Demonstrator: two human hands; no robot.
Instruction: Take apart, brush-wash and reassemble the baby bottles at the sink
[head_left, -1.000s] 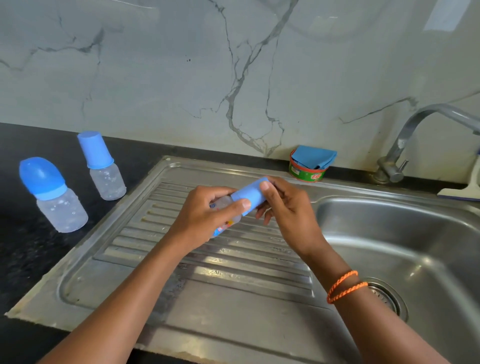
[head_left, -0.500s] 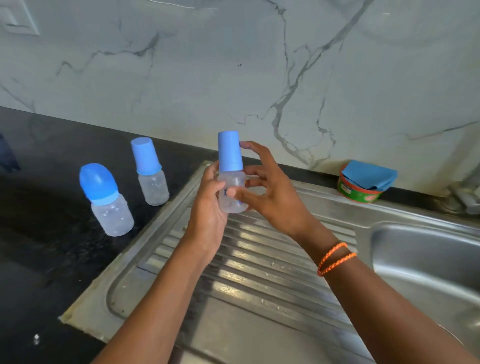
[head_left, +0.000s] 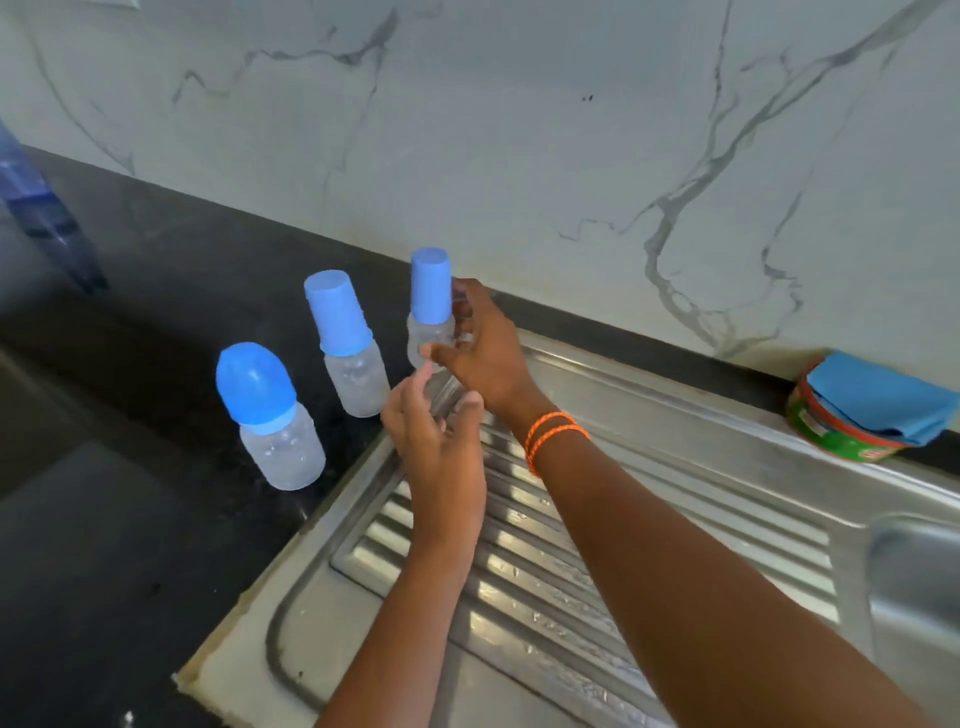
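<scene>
Head view: three baby bottles, all blue-capped with clear bodies, contents not discernible. Dome-capped bottle (head_left: 270, 415) nearest left on the black counter (head_left: 130, 467), tall-capped bottle (head_left: 348, 345) just beyond it, both upright. Third bottle (head_left: 430, 306) upright at the far left corner of the steel sink drainboard (head_left: 623, 545), right hand (head_left: 483, 348) grasping its body. Left hand (head_left: 436, 441) just below, fingers relaxed, holding nothing. One green tub (head_left: 841, 436) far right holds a folded blue cloth (head_left: 883, 397).
</scene>
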